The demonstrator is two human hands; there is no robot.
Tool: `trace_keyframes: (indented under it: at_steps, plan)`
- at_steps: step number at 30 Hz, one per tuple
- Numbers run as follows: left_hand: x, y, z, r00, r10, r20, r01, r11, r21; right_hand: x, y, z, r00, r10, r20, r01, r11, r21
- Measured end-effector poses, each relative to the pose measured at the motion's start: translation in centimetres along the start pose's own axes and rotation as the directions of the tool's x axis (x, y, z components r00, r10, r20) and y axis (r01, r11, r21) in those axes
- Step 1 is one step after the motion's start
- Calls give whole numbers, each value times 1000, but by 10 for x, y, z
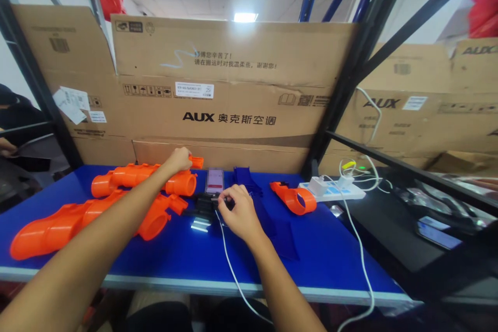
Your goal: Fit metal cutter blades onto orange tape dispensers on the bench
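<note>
My left hand (179, 158) reaches across the blue table (334, 254) and grips the far end of an orange plastic housing (136, 177) that lies near the back. My right hand (238, 211) pinches a small black part (202, 204) at the table's middle, where a white cable (233, 270) runs toward me. Two more orange housings (66, 223) lie at the front left. A single orange ring piece (294, 198) rests to the right of my right hand.
A phone (215, 180) lies at the back, next to blue parts (245, 179). A white power strip (334, 189) with plugged cables sits at the right edge. Cardboard boxes (233, 109) wall off the back. Black rack posts (342, 88) stand to the right. Another person's arm (8, 148) shows at far left.
</note>
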State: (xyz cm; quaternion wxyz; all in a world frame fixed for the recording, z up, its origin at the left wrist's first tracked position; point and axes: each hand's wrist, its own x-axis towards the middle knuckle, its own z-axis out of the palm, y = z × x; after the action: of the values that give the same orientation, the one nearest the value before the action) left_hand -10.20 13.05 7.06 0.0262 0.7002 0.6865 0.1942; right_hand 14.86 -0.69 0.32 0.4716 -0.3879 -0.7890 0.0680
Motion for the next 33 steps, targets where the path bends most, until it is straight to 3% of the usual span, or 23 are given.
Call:
trace_keyframes:
  at_steps: [3, 5, 9, 13, 19, 24, 30, 31, 33]
  plan:
    - [8, 1, 12, 999, -28, 19, 27, 999, 47, -1, -3, -2, 999, -18, 46, 16, 999, 46]
    - [11, 2, 20, 998, -51, 21, 50, 996, 72, -2, -7, -2, 987, -76, 142, 63, 994, 94]
    - [14, 5, 36, 997, -72, 26, 69, 993, 92, -5, -14, 3, 915, -210, 345, 172, 976, 137]
    - [14, 10, 46, 997, -69, 30, 67, 996, 65, -9, -15, 12, 876, -236, 421, 235, 970, 56]
    - [8, 14, 44, 996, -91, -25, 88, 993, -82, -13, -14, 22, 853, -229, 469, 285, 957, -51]
    - [-3, 20, 34, 988, -115, -102, 77, 944, -322, -15, -12, 25, 853, -203, 481, 284, 953, -102]
    - [-25, 61, 14, 976, -119, -182, -41, 720, -693, -12, -15, 20, 878, -227, 420, 278, 958, -63]
    - [-33, 68, 12, 975, -107, -194, -80, 648, -758, -11, -16, 19, 887, -227, 402, 271, 961, -56]
    - [-54, 77, 13, 971, -59, -231, -193, 377, -906, -11, -18, 17, 904, -226, 363, 257, 966, -38]
